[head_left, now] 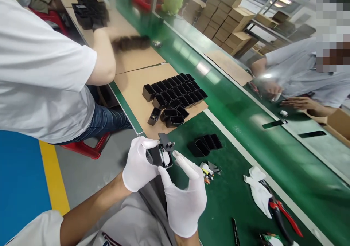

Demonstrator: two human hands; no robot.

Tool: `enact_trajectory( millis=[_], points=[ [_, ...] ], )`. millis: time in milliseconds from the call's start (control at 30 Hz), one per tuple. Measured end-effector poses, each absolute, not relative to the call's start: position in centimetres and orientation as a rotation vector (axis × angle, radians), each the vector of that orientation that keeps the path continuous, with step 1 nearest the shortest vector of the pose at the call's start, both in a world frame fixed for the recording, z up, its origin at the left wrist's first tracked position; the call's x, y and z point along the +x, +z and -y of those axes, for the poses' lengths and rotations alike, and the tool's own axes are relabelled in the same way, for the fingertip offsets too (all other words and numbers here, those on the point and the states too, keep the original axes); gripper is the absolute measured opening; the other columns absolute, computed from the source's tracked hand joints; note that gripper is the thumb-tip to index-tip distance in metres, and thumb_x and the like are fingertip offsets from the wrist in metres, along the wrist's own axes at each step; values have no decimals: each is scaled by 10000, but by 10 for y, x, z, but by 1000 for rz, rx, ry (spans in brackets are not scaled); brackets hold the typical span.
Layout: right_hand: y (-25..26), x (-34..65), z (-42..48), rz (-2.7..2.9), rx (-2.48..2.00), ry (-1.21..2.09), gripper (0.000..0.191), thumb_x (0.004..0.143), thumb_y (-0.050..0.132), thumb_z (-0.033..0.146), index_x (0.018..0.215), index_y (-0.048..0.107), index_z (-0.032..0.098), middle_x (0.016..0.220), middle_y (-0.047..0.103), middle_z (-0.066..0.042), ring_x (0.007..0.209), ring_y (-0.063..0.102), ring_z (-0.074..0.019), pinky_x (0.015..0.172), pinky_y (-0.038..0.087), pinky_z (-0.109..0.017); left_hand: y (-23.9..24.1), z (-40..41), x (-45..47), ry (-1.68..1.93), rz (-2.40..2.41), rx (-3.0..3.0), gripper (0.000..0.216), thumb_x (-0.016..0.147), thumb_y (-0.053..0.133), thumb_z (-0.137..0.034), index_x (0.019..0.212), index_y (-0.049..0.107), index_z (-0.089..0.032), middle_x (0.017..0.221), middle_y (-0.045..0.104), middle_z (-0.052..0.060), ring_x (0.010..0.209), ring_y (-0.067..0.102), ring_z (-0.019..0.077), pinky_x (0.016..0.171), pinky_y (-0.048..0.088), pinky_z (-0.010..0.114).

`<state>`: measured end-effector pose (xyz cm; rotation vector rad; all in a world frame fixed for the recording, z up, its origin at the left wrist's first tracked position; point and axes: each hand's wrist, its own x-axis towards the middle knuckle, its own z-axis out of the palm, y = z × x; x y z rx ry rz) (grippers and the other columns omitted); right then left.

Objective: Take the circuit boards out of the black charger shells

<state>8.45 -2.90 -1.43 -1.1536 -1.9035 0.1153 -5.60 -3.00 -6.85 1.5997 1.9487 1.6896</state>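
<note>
My left hand (139, 164), in a white glove, grips a small black plastic case (155, 155) between thumb and fingers. White and metallic parts show inside the case's open end. A black end cover with plug pins (168, 144) sits tilted at that end. My right hand (187, 191), also gloved, has its thumb against the case's near edge and its index fingertip by the cover. Beyond my hands, many open black cases (175, 93) stand in rows on brown board. Several more black cases (209, 144) lie on the green bench to the right.
Small loose parts (208, 172) lie right of my hands. Farther right are a white glove (258, 189) and red-and-black pliers (284, 217). A black pen-like tool (235, 231) lies near the front. One co-worker (43, 67) sits at left; another works across the green belt (240, 129).
</note>
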Motion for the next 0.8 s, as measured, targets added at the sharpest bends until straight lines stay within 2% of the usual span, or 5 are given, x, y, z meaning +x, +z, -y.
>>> enact_trajectory(
  millis=[233, 333, 467, 667, 800],
  points=[
    [-22, 99, 39, 1979, -1128, 12, 352, 959, 839, 134, 1272, 743, 266, 1199, 825, -85, 1021, 785, -241, 880, 642, -412, -62, 31, -45, 1782, -1898, 1632, 339, 759, 801, -168, 1059, 673, -258, 947, 765, 30, 917, 683, 254, 791, 600, 383],
    [-24, 103, 42, 1967, -1135, -10, 422, 947, 846, 118, 1317, 731, 286, 1221, 821, -86, 1006, 783, -247, 851, 632, -420, -62, 31, -41, 1765, -1871, 1660, 369, 737, 796, -180, 1076, 671, -254, 956, 763, 31, 911, 689, 254, 798, 606, 396],
    [-26, 108, 47, 1807, -1166, -48, 415, 856, 938, 115, 1193, 743, 261, 1128, 817, -82, 963, 765, -245, 857, 641, -426, -63, 32, -33, 1749, -1896, 1634, 415, 713, 821, -214, 1093, 658, -239, 932, 755, 35, 896, 690, 262, 798, 611, 417],
    [-25, 118, 45, 1953, -1144, -52, 342, 953, 836, 117, 1235, 746, 288, 1089, 800, -66, 929, 767, -231, 795, 615, -404, -66, 33, -27, 1771, -1826, 1634, 364, 735, 798, -200, 1069, 664, -251, 936, 734, 22, 901, 694, 240, 767, 604, 375],
    [-29, 117, 45, 1840, -1170, 11, 394, 918, 882, 128, 1251, 738, 280, 1103, 805, -62, 960, 784, -235, 833, 639, -413, -69, 34, -25, 1750, -1850, 1613, 432, 712, 860, -239, 1097, 665, -253, 952, 732, 20, 903, 698, 243, 787, 602, 394]
  ],
)
